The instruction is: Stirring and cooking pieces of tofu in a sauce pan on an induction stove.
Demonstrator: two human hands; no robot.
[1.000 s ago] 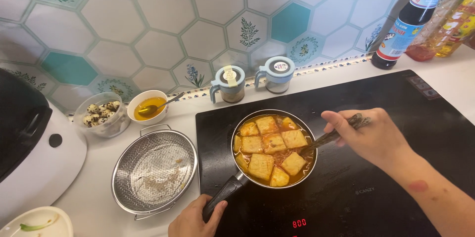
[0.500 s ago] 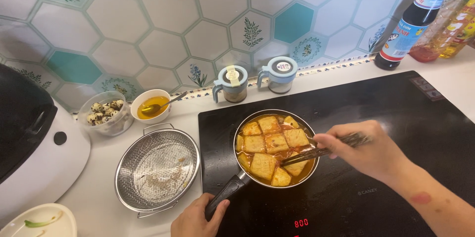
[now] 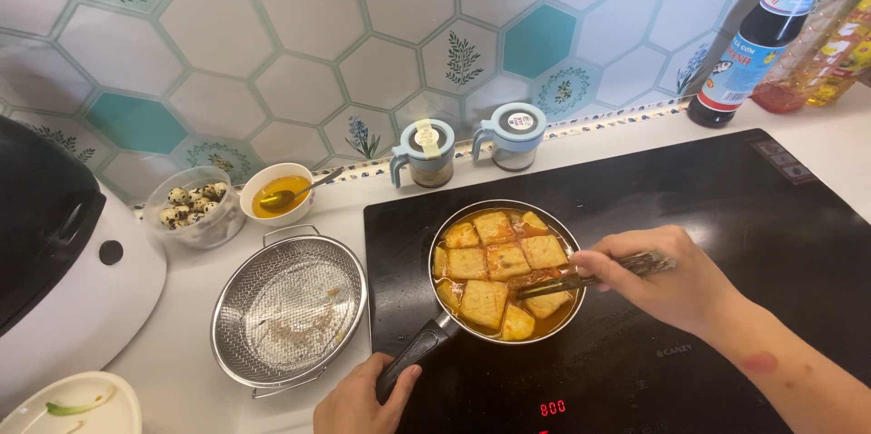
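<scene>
Left hand (image 3: 363, 398) gripping black handle of frying pan (image 3: 504, 273) on the black cooktop (image 3: 771, 243), right hand (image 3: 667, 280) pinching chopsticks (image 3: 581, 280) over tofu pieces (image 3: 485, 300) in orange sauce, wire strainer (image 3: 288, 307) left, two lidded jars (image 3: 472, 148) behind.

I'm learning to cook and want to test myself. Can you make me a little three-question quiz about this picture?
1. True or false: the left hand holds the handle of the pan.
2. What does the right hand hold over the tofu pieces? A) a ladle B) chopsticks C) a whisk
3. Fill in: the small white bowl of yellow liquid has a ____ resting in it.

Key:
1. True.
2. B, the chopsticks.
3. Spoon.
</scene>
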